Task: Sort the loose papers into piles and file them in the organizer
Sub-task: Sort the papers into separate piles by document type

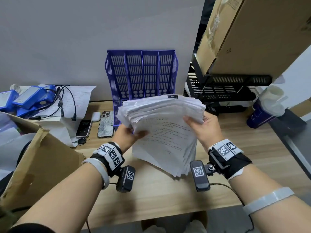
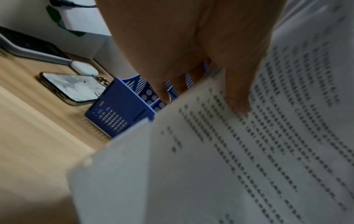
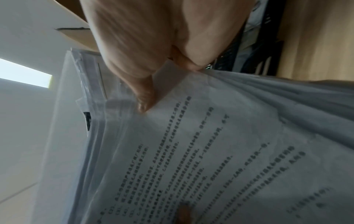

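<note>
A thick stack of printed white papers (image 1: 165, 132) is held tilted above the wooden desk (image 1: 151, 190), its far edge fanned out. My left hand (image 1: 129, 134) grips the stack's left edge, thumb on the top sheet (image 2: 239, 151). My right hand (image 1: 200, 125) grips the right edge, thumb pressed on the printed page (image 3: 191, 151). The blue slotted organizer (image 1: 142, 76) stands upright against the wall just behind the stack, its compartments showing no papers; its front corner (image 2: 118, 112) appears beside my left fingers.
Two phones (image 1: 105, 124) and an earbud case (image 1: 96, 116) lie left of the organizer. Blue devices with cables (image 1: 33, 98) and an open cardboard box (image 1: 38, 162) crowd the left. A black rack (image 1: 223, 91), large carton (image 1: 252, 34) and cups (image 1: 267, 108) stand right.
</note>
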`<state>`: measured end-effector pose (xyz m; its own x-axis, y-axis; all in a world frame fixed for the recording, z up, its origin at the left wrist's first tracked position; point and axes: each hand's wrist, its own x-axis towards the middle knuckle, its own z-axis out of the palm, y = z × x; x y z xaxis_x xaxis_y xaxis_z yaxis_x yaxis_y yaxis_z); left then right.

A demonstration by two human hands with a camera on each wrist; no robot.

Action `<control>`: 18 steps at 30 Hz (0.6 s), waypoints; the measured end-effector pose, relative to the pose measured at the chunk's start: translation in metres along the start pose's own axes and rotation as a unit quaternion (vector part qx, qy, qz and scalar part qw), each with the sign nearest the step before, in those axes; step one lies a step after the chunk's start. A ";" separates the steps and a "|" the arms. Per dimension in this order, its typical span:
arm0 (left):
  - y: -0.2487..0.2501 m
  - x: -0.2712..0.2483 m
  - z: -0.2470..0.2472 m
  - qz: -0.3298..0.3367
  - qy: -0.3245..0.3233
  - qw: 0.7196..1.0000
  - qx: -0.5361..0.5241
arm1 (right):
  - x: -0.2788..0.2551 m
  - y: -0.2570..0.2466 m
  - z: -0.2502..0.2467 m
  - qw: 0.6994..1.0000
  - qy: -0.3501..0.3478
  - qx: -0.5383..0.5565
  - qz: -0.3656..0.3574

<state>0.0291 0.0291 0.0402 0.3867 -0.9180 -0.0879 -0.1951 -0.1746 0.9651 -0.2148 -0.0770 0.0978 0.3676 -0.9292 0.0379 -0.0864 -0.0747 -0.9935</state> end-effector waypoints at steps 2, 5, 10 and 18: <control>0.012 0.000 0.006 0.037 0.043 0.997 -0.050 | 0.001 -0.018 0.001 0.998 0.003 0.044 -0.033; 0.024 -0.003 0.014 0.079 0.092 0.989 -0.086 | -0.001 -0.029 -0.001 0.994 0.004 0.090 -0.062; 0.039 -0.005 0.024 0.018 0.176 0.977 -0.117 | -0.009 0.003 -0.004 1.000 -0.020 -0.015 0.017; 0.044 -0.014 0.037 0.057 0.149 0.978 -0.133 | -0.011 0.024 0.009 0.998 0.037 -0.051 -0.009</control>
<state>-0.0179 0.0215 0.0747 0.6300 -0.7740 0.0627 -0.0267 0.0591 0.9979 -0.2125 -0.0655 0.0726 0.3008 -0.9513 0.0681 -0.1759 -0.1255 -0.9764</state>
